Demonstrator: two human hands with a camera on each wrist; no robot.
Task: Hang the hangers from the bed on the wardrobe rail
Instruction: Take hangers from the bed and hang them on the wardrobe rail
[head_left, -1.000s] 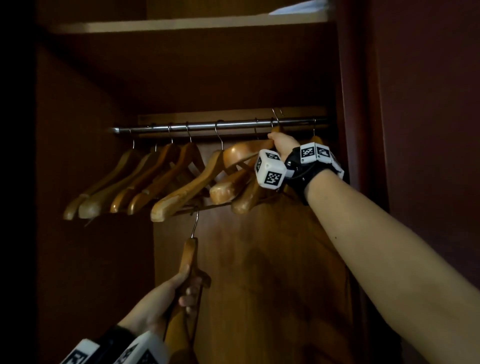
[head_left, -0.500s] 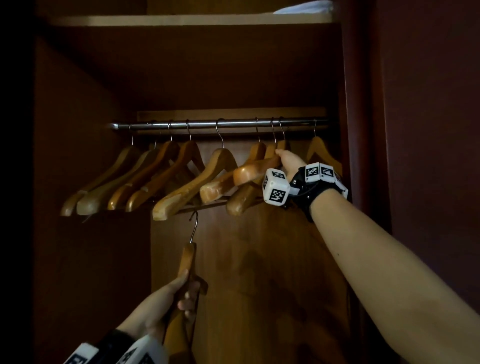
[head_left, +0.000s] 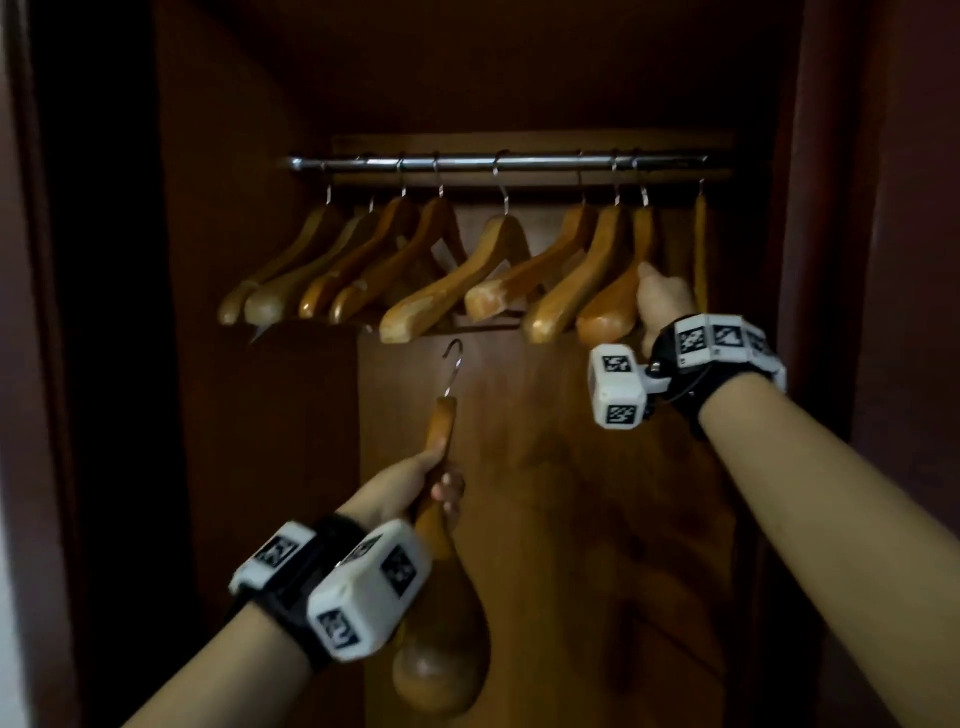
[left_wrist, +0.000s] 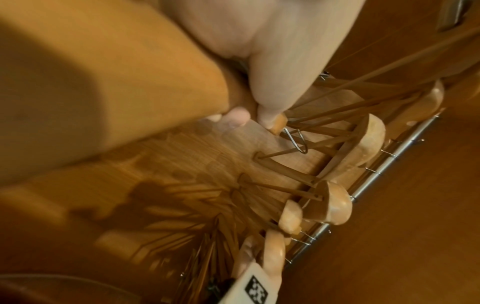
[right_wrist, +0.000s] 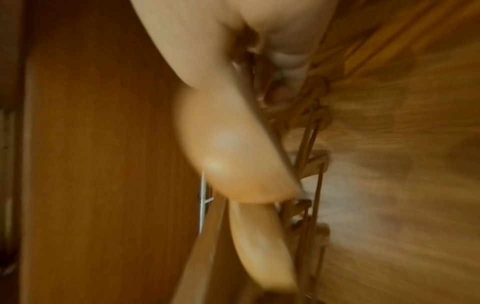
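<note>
A metal wardrobe rail (head_left: 498, 163) carries several wooden hangers. My right hand (head_left: 665, 299) grips the arm of the hung hanger (head_left: 613, 301) second from the right, whose hook sits on the rail. In the blurred right wrist view that hanger (right_wrist: 233, 154) lies between thumb and fingers. Below the row, my left hand (head_left: 415, 483) holds another wooden hanger (head_left: 441, 597) upright by its neck, its metal hook (head_left: 454, 364) free under the hung ones. In the left wrist view the left hand (left_wrist: 272, 61) grips the hanger (left_wrist: 103, 82), its hook (left_wrist: 296, 142) pointing towards the rail (left_wrist: 376, 176).
The dark wooden wardrobe back panel (head_left: 545, 519) is close behind both hands. One hanger (head_left: 700, 249) hangs edge-on at the far right beside the side wall (head_left: 831, 312). A gap shows on the rail (head_left: 545, 163) between the middle hanger and the right-hand group.
My right hand has lowered its hanger so the hook rests on the rail, and the hand has slid down the arm. The left hand keeps its hanger below the row.
</note>
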